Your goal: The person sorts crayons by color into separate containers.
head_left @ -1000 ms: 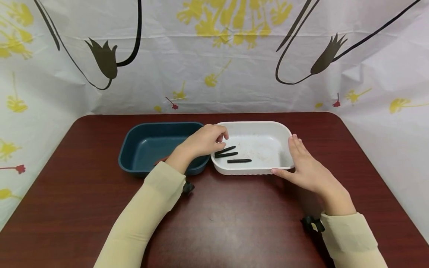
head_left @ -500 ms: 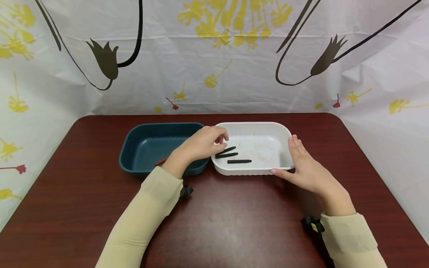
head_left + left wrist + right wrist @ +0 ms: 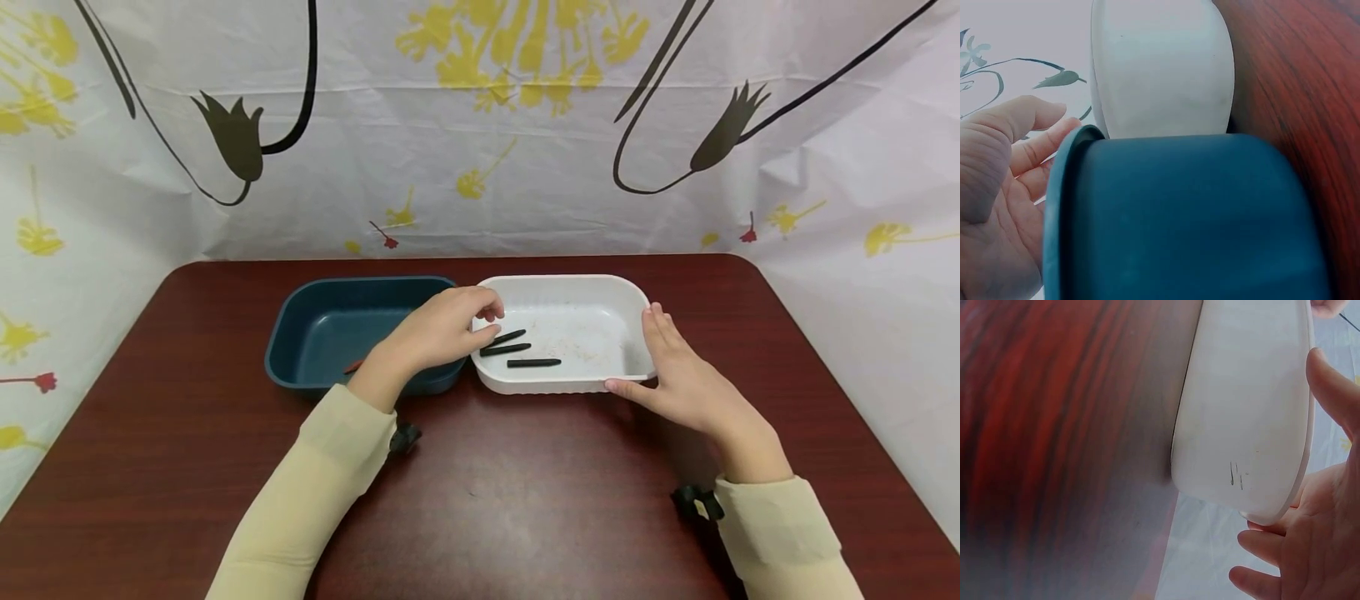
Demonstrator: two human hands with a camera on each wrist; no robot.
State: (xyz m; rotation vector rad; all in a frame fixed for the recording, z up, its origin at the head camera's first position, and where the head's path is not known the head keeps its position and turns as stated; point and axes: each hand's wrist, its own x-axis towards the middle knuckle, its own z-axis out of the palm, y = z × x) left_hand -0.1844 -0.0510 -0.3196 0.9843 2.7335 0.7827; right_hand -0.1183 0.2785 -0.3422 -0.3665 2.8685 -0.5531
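Observation:
A white tray (image 3: 603,333) holds 3 short black sticks with tapered ends, one of them the front black stick (image 3: 534,362). My left hand (image 3: 442,327) is over the adjoining rims of the white tray and a dark blue tray (image 3: 279,358). Its fingers are loosely bent with nothing between them; the left wrist view shows the thumb (image 3: 1029,115) apart from the other fingers. My right hand (image 3: 693,383) rests against the white tray's right end, thumb at the front rim and straight fingers along the side. A reddish stick (image 3: 354,367) in the blue tray is partly hidden by my left wrist.
Both trays stand side by side near the back of a dark red-brown table (image 3: 510,500). Behind and beside it hangs a white sheet (image 3: 315,217) with flower prints. Black straps show at both wrists.
My left hand has drawn back slightly to the left and toward me, its fingers still loosely bent. My right hand and the sticks keep their places.

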